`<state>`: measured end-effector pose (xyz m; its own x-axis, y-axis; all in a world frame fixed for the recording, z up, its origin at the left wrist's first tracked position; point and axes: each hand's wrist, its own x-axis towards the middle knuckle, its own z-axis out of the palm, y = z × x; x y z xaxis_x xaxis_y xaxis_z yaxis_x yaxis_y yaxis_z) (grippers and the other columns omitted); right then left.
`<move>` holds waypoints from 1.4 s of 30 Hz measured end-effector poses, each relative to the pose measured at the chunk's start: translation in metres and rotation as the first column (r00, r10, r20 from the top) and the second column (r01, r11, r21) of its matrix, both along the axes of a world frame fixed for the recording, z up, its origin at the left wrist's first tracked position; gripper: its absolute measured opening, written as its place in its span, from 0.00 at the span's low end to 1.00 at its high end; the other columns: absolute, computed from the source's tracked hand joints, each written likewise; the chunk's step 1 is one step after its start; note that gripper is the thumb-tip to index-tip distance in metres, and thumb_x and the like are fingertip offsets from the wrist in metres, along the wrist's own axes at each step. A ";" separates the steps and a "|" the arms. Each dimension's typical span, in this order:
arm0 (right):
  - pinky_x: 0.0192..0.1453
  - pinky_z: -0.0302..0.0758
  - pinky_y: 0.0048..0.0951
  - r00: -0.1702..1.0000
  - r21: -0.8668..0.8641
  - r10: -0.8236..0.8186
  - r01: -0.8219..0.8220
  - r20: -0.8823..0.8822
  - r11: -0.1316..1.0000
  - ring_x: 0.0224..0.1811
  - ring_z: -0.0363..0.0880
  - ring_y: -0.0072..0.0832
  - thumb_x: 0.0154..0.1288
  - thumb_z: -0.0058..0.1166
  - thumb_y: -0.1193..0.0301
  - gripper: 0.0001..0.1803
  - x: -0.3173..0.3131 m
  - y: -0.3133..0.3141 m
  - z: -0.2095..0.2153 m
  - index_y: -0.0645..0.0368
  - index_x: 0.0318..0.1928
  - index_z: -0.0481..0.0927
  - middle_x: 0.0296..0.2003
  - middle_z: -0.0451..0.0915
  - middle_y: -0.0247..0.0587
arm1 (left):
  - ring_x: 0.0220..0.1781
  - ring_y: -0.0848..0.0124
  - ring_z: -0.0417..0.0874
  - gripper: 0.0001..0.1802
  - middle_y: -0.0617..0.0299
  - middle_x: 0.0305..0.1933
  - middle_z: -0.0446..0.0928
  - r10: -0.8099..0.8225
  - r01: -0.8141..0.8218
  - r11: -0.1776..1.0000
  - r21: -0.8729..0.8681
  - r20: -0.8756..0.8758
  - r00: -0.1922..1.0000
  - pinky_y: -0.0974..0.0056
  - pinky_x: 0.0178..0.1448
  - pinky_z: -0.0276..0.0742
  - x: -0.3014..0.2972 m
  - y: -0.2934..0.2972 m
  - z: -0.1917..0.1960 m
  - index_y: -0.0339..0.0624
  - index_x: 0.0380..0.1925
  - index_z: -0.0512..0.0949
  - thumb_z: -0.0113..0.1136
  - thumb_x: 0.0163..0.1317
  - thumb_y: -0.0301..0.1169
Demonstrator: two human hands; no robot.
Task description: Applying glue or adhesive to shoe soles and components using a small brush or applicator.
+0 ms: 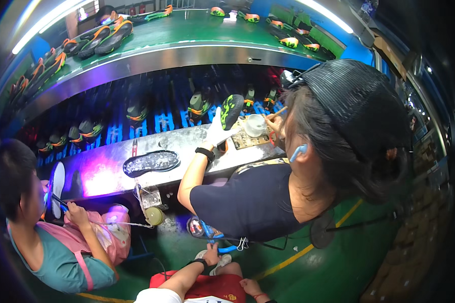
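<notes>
My left hand (211, 254), with a dark band on its wrist, has its fingers curled at a blue curved tube (227, 249). The tube is beside a co-worker's seat, and part of the grip is hidden. On the red cloth over my lap (215, 289) lies my right hand (251, 287), a red string round its wrist. It is empty, fingers loosely apart. Ahead of me, a co-worker's white-gloved hand (219, 130) holds up a black and green shoe (231, 112). That person's other hand holds a brush (278, 113) by a white cup (255, 125).
A co-worker at the left (60, 257) holds a shoe part with a white sole (58, 183). On the metal bench (187, 146) lies a dark sole (151, 163). Beyond run a conveyor with shoes (198, 105) and a green shelf (187, 35). A round yellowish container (154, 216) hangs below the bench.
</notes>
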<state>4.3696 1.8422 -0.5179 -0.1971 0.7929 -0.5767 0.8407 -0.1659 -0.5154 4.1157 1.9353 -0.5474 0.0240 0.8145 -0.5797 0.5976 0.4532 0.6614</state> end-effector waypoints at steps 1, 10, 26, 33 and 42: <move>0.37 0.75 0.29 1.000 0.023 -0.008 0.008 -0.003 1.000 0.32 0.81 0.29 0.58 0.50 0.64 0.11 0.001 -0.001 -0.005 0.55 0.32 0.81 0.27 0.81 0.39 | 0.56 0.42 0.67 0.41 0.43 0.60 0.50 -0.027 0.026 1.000 0.008 0.032 0.999 0.51 0.58 0.67 0.003 0.000 0.000 0.44 0.62 0.50 0.58 0.50 0.37; 0.35 0.74 0.33 0.601 -0.393 -0.797 0.749 0.064 0.534 0.28 0.74 0.31 0.66 0.40 0.57 0.16 0.042 0.009 -0.095 0.54 0.42 0.74 0.29 0.75 0.32 | 0.55 0.43 0.68 0.40 0.44 0.62 0.49 -0.183 0.186 0.982 -0.033 0.087 0.979 0.51 0.58 0.67 0.022 0.003 -0.008 0.38 0.60 0.50 0.58 0.50 0.34; 0.41 0.73 0.39 0.934 -0.186 -0.354 0.341 -0.045 0.922 0.39 0.76 0.45 0.61 0.45 0.62 0.17 0.040 0.035 -0.028 0.63 0.41 0.76 0.38 0.78 0.48 | 0.52 0.46 0.72 0.28 0.37 0.54 0.65 -0.389 0.382 0.921 -0.080 -0.136 0.911 0.51 0.54 0.70 0.015 0.008 -0.019 0.38 0.49 0.67 0.56 0.50 0.42; 0.44 0.71 0.35 0.667 -0.403 -0.740 0.656 -0.085 0.638 0.41 0.75 0.38 0.62 0.42 0.66 0.15 0.031 0.033 -0.064 0.62 0.42 0.76 0.40 0.77 0.49 | 0.54 0.44 0.70 0.34 0.40 0.57 0.59 -0.434 0.411 0.895 -0.173 -0.126 0.892 0.51 0.55 0.70 0.016 0.012 -0.021 0.37 0.53 0.61 0.58 0.49 0.43; 0.40 0.69 0.33 0.504 -0.515 -0.858 0.712 -0.098 0.477 0.35 0.73 0.31 0.63 0.39 0.64 0.14 0.001 0.049 -0.027 0.59 0.38 0.75 0.36 0.77 0.40 | 0.56 0.42 0.67 0.45 0.43 0.61 0.51 -0.499 0.474 0.856 -0.207 -0.092 0.862 0.51 0.56 0.70 0.007 0.016 -0.016 0.32 0.57 0.51 0.61 0.46 0.46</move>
